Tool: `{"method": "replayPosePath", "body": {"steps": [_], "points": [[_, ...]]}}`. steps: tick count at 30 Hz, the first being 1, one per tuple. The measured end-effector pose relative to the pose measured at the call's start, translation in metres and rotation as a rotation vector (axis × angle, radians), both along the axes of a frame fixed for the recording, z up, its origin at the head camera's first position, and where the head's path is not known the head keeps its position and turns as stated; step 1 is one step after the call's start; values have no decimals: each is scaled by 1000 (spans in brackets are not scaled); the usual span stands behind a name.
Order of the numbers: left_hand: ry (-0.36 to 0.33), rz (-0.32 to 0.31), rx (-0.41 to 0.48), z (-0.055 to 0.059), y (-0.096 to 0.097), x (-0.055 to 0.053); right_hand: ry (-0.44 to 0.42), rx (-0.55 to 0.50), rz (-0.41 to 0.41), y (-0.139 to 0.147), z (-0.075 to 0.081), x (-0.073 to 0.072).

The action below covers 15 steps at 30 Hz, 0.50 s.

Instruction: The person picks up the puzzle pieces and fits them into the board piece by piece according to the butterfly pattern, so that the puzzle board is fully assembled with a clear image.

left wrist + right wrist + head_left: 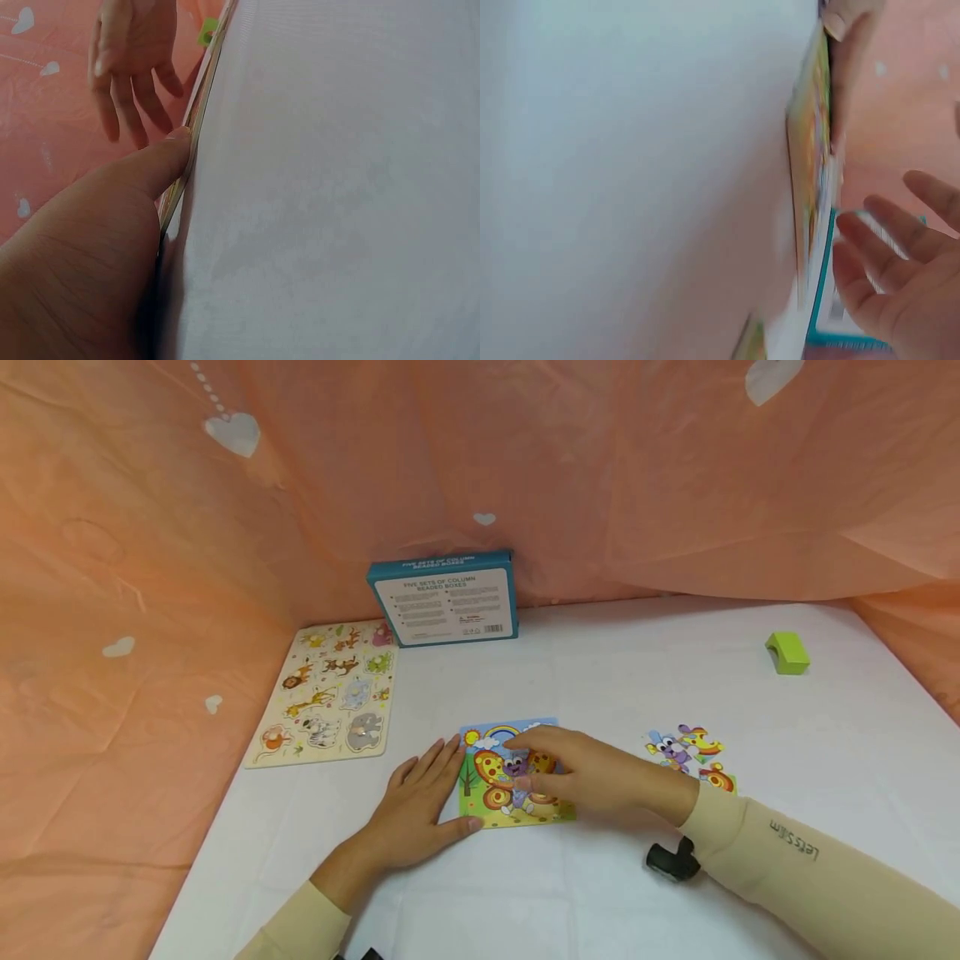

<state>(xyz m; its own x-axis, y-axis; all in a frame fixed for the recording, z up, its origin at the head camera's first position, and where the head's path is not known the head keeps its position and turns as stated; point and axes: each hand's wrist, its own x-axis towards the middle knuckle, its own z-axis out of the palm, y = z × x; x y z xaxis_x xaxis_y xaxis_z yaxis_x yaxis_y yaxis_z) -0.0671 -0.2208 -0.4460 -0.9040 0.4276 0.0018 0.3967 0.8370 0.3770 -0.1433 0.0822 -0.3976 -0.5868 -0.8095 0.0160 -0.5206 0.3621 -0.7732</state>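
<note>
A butterfly jigsaw puzzle board (491, 777) lies on the white table in front of me in the head view. My left hand (416, 814) lies at the board's left side with its fingers straight, its thumb resting on the lower left corner. Over the board's right part hovers my right hand (592, 768), covering some of the picture. In the right wrist view the fingers of the right hand (900, 262) are spread and hold nothing. Loose puzzle pieces (670, 748) lie right of the board, partly behind the right forearm.
An animal peg puzzle (307, 681) lies at the left, beside an upright blue box (450, 606). At the back right stands a green arch block (789, 653). A black object (672, 862) shows beside the right sleeve. Pink cloth with hearts surrounds the table.
</note>
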Motion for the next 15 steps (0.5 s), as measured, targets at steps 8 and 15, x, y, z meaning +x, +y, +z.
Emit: {"method": "replayPosePath", "body": {"steps": [8, 15], "points": [[-1, 9, 1, -6, -1, -1, -172, -201, -110, 41, 8, -13], [-13, 11, -26, 2, 1, 0, -256, -265, -205, 74, 18, -19]]}}
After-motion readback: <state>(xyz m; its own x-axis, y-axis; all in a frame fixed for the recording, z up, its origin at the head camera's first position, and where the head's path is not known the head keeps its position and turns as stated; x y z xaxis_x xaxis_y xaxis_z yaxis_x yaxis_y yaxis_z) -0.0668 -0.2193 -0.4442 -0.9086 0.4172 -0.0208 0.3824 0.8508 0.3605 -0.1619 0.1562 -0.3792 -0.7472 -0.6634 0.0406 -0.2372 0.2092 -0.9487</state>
